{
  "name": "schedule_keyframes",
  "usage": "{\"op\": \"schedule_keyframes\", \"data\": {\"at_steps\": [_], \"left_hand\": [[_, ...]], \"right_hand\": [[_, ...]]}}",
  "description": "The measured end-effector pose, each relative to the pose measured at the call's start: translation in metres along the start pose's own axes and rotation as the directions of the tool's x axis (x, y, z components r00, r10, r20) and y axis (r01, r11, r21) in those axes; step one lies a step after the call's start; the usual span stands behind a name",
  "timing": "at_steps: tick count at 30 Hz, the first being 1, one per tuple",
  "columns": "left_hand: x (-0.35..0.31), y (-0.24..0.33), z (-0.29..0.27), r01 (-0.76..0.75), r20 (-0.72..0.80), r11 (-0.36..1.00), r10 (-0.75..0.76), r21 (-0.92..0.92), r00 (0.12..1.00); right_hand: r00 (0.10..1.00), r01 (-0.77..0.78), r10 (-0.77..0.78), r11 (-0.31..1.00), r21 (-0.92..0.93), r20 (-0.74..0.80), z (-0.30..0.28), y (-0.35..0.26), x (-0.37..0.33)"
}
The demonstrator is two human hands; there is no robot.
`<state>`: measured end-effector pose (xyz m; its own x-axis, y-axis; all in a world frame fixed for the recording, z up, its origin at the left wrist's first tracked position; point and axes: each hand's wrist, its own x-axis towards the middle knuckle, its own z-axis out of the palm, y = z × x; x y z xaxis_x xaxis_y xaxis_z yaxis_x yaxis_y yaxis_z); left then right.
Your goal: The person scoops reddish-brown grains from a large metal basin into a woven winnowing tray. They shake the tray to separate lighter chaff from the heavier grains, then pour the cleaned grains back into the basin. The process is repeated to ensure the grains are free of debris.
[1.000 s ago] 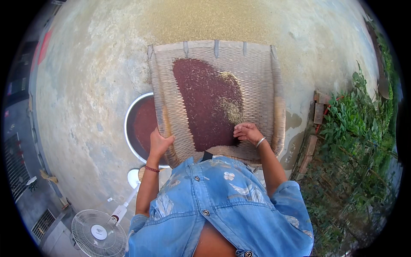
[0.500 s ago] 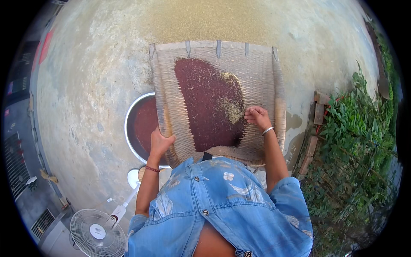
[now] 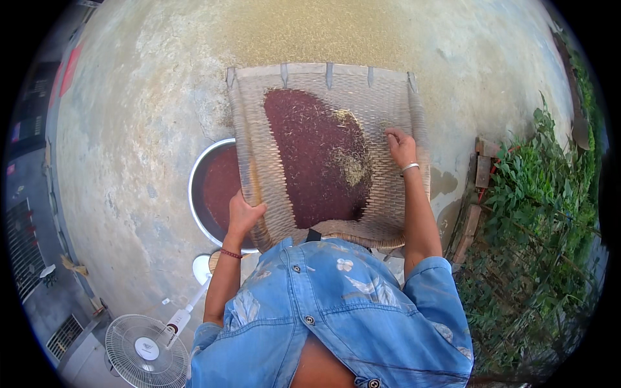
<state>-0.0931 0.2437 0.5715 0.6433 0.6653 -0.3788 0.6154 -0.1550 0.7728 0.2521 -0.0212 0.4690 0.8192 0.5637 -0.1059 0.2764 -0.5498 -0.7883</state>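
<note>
A woven winnowing basket (image 3: 388,97) with a wide flat far edge spreads in front of my body. Small dark-red grains (image 3: 310,155) cover its middle, with pale bits of chaff (image 3: 352,167) strewn over them and bunched toward the right. My left hand (image 3: 244,215) is closed round the basket's left rim. Above the bare weave near the right rim hangs my right hand (image 3: 402,147), its fingertips pinched together. Whatever they may hold is too small to make out.
Partly under the basket's left side, a metal basin (image 3: 192,187) contains more red grains. A white fan (image 3: 147,349) stands at the lower left. Pale husks (image 3: 317,32) lie on the concrete beyond the basket. Bricks (image 3: 482,171) and green plants (image 3: 530,187) line the right side.
My right hand has moved away from the chaff, farther forward and to the right, with its fingers still pinched. My left hand keeps its hold on the rim.
</note>
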Motion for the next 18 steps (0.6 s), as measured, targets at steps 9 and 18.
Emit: {"op": "schedule_keyframes", "data": {"at_steps": [9,18], "left_hand": [[-0.003,0.003,0.001,0.035,-0.031,0.998,-0.033,0.056,0.999],[-0.004,-0.008,0.006,0.056,-0.058,0.998,-0.055,0.004,0.997]], "right_hand": [[0.428,-0.811,0.272,0.536,0.234,0.862,0.044,-0.038,-0.057],[0.711,-0.693,0.328,0.474,0.542,0.622,0.029,-0.012,-0.016]]}}
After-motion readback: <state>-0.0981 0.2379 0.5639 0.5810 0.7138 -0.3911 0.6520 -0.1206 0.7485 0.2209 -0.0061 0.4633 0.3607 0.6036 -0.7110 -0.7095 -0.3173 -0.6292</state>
